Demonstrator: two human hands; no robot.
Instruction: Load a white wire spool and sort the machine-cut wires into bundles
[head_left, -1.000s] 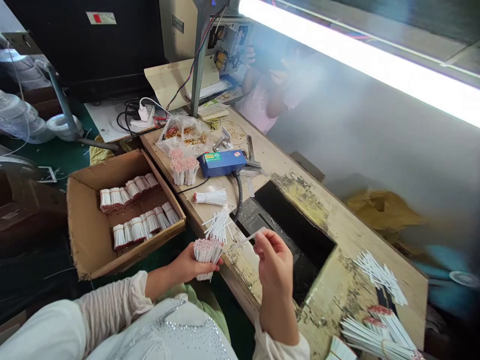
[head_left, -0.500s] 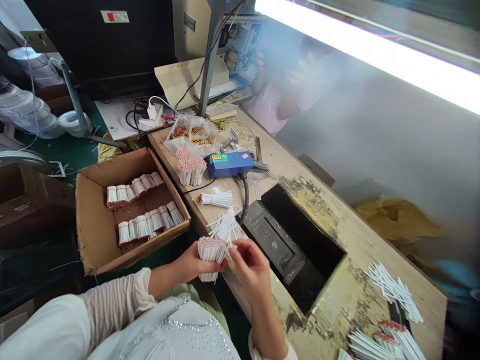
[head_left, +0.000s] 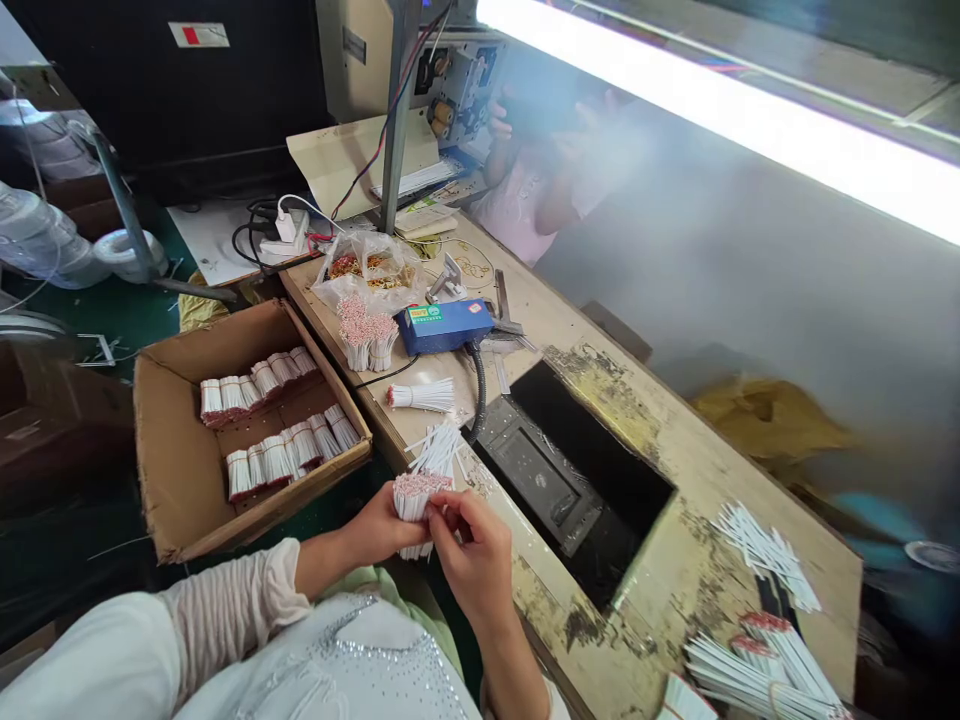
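My left hand (head_left: 379, 525) is wrapped round a bundle of short white wires (head_left: 421, 485) with reddish, copper-like ends facing up. It holds the bundle upright at the bench's near edge. At the bundle's right side, the thumb and fingers of my right hand (head_left: 474, 545) are pinched together, touching it or very close. Whatever they pinch is too small or hidden to make out. Loose white wires (head_left: 437, 448) lie on the bench just behind the bundle. Farther back are a lying bundle (head_left: 424, 395) and several upright bundles (head_left: 367, 335) with copper-coloured ends.
A cardboard box (head_left: 172, 470) with two rows of wire bundles stands left. On the bench (head_left: 660, 570) are a blue device (head_left: 446, 325), a plastic bag (head_left: 367, 270) and a dark rectangular opening (head_left: 562, 480). More wires (head_left: 765, 550) lie right. Another person (head_left: 517, 200) appears behind, beneath a bright lamp.
My right hand has moved left, from slightly apart to against the bundle's side, its fingers closing more. My left hand still holds the bundle. The view has shifted slightly.
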